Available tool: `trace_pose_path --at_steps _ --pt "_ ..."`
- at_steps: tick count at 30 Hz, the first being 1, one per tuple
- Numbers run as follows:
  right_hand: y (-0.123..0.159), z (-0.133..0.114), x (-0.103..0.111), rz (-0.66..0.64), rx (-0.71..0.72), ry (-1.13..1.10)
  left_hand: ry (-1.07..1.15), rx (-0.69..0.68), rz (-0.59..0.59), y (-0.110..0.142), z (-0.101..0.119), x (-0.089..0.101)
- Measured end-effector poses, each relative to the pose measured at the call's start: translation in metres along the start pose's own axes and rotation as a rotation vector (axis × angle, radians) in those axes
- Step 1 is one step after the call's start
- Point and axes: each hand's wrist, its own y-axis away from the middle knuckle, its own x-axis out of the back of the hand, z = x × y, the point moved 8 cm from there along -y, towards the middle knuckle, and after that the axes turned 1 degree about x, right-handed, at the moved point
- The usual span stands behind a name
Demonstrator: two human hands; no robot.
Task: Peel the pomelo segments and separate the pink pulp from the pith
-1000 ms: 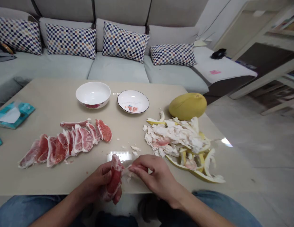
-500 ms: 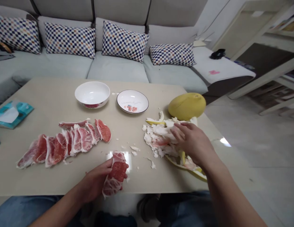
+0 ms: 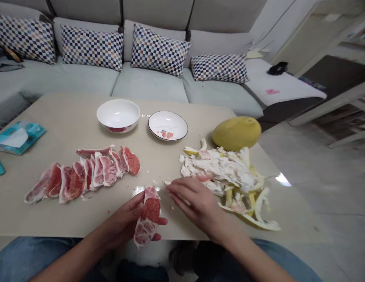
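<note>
Our left hand (image 3: 128,219) is closed around a red fruit segment (image 3: 150,214) above the table's near edge; our right hand (image 3: 197,205) is just beside it, fingers bunched, and we cannot tell whether they meet. We have a row of segments (image 3: 85,174) on the table (image 3: 158,160) to the left, and the peel pile (image 3: 226,170) and whole yellow fruit (image 3: 236,134) to the right

A glossy beige table (image 3: 158,160) is laid with a deep white bowl (image 3: 118,114), a dark-rimmed white plate (image 3: 168,124), a yellow oval fruit (image 3: 236,133), red fruit segments (image 3: 107,170), pale peelings (image 3: 229,170) and a teal tissue packet (image 3: 20,137).
</note>
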Motion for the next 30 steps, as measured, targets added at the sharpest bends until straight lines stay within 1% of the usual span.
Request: trace_pose_path --at_steps 2,4,7,10,13,16,18,20,23,26,28,30 --pt "0.001 -0.022 -0.015 -0.010 0.096 -0.006 -0.051 -0.018 -0.021 -0.001 0.000 -0.001" --pt "0.003 -0.033 -0.023 0.002 0.141 0.038 -0.109 -0.027 -0.031 -0.001 -0.002 -0.002" --pt "0.004 -0.040 -0.029 0.034 0.195 0.149 -0.176 -0.013 -0.021 0.001 -0.006 -0.004" --pt "0.004 -0.046 -0.033 0.019 0.241 0.235 -0.211 -0.009 0.013 0.003 -0.007 -0.005" --pt "0.005 -0.052 -0.036 -0.007 0.251 0.292 -0.244 -0.017 0.044 0.004 -0.005 -0.006" --pt "0.007 -0.059 -0.038 0.011 0.273 0.333 -0.276 -0.027 0.075 0.004 -0.006 -0.006" --pt "0.007 -0.059 -0.040 0.005 0.273 0.345 -0.305 -0.034 0.078 0.005 -0.010 -0.008" --pt "0.006 -0.054 -0.041 -0.021 0.241 0.316 -0.328 0.000 0.049 0.006 -0.017 -0.012" --pt "0.003 -0.043 -0.034 -0.063 0.145 0.161 -0.289 0.088 -0.014 0.007 -0.026 -0.017" --pt "0.002 -0.036 -0.024 -0.075 0.084 0.022 -0.225 0.095 -0.014 0.007 -0.023 -0.016" --pt "0.002 -0.038 -0.022 -0.086 0.107 0.006 -0.212 0.074 0.016 0.006 -0.019 -0.012" --pt "0.004 -0.042 -0.025 -0.109 0.146 0.049 -0.204 0.063 0.032 0.005 -0.018 -0.008"
